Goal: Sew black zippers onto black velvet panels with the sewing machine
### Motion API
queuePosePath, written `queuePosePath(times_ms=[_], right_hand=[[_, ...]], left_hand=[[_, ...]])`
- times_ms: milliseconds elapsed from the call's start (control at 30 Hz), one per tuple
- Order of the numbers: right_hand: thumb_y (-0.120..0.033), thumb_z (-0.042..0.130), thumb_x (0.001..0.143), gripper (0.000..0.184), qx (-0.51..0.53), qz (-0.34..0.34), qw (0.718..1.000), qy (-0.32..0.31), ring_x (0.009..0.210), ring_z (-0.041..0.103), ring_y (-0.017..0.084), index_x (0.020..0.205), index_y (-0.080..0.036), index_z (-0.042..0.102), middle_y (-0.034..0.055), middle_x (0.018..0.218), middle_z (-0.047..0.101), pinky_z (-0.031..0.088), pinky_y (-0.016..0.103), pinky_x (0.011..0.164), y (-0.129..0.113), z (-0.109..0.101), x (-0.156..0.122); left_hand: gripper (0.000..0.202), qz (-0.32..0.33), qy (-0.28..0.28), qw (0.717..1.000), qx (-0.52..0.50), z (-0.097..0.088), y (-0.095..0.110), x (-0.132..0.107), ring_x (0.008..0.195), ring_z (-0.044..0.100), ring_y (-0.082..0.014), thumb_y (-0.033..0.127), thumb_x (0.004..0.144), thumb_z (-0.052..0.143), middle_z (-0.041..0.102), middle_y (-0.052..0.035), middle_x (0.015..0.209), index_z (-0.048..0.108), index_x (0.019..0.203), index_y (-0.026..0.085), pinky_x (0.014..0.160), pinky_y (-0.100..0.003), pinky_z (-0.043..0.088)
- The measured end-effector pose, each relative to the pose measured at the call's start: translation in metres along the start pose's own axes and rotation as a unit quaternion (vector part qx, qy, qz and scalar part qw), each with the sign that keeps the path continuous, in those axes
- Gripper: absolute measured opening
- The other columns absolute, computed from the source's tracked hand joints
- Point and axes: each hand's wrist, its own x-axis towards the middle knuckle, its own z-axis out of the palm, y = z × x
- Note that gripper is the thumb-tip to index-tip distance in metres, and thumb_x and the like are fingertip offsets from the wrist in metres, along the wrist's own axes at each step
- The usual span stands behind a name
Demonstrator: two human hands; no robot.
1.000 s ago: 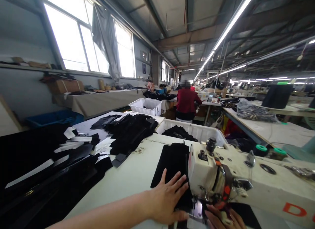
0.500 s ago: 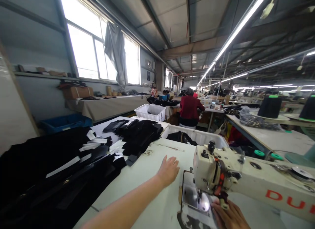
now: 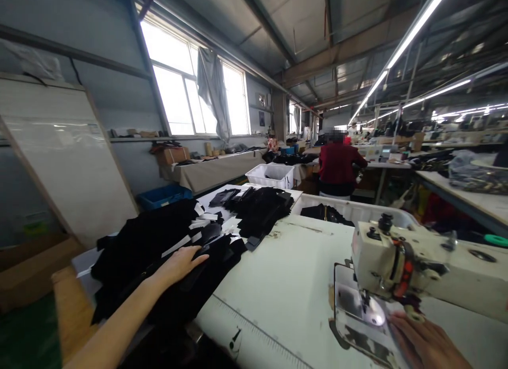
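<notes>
My left hand (image 3: pixel 180 264) lies on a heap of black fabric pieces (image 3: pixel 214 255), fingers stretched out and thumb apart; no piece is visibly gripped. White strips (image 3: pixel 177 246) are scattered over the heap just ahead of it. At the lower right, my right hand (image 3: pixel 431 340) rests flat beside the needle plate of a sewing machine (image 3: pixel 377 258), its fingers extended toward the lit presser foot. The machine head covers part of those fingers, and nothing shows in them. A second stack of black pieces (image 3: pixel 264 210) sits farther back on the pale tabletop (image 3: pixel 289 268).
Behind the machine is a white bin (image 3: pixel 381 215) holding black pieces. Farther off stands another white bin (image 3: pixel 270 174), near a seated person in red (image 3: pixel 340 163). A blue crate (image 3: pixel 164 195) and a cardboard box (image 3: pixel 39 263) are on the left.
My left hand has moved left from the bare tabletop onto the black fabric heap. My right hand stays by the presser foot. The view has turned left.
</notes>
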Motion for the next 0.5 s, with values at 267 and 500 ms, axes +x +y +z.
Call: queuePosePath(times_ms=[267, 500], right_hand=[[-0.041, 0.042, 0.098, 0.037, 0.005, 0.070, 0.996, -0.054, 0.092, 0.070, 0.029, 0.110, -0.021, 0.071, 0.0092, 0.105, 0.073, 0.057, 0.041, 0.077, -0.013, -0.013, 0.007], [-0.041, 0.038, 0.099, 0.041, -0.010, 0.075, 0.994, -0.074, 0.097, 0.069, 0.030, 0.113, -0.022, 0.071, 0.0099, 0.108, 0.072, 0.058, 0.040, 0.078, -0.017, -0.018, 0.009]], left_hand=[[0.027, 0.037, -0.047, 0.998, -0.036, 0.009, -0.023, -0.005, 0.101, 0.065, -0.0228, 0.039, 0.103, 0.053, 0.067, -0.0067, 0.110, 0.063, 0.115, 0.017, 0.092, -0.044, 0.051], [0.044, 0.068, -0.091, 0.994, 0.001, -0.004, -0.021, 0.000, 0.112, 0.062, -0.0273, 0.048, 0.098, 0.059, 0.064, -0.0096, 0.124, 0.058, 0.130, 0.019, 0.099, -0.050, 0.046]])
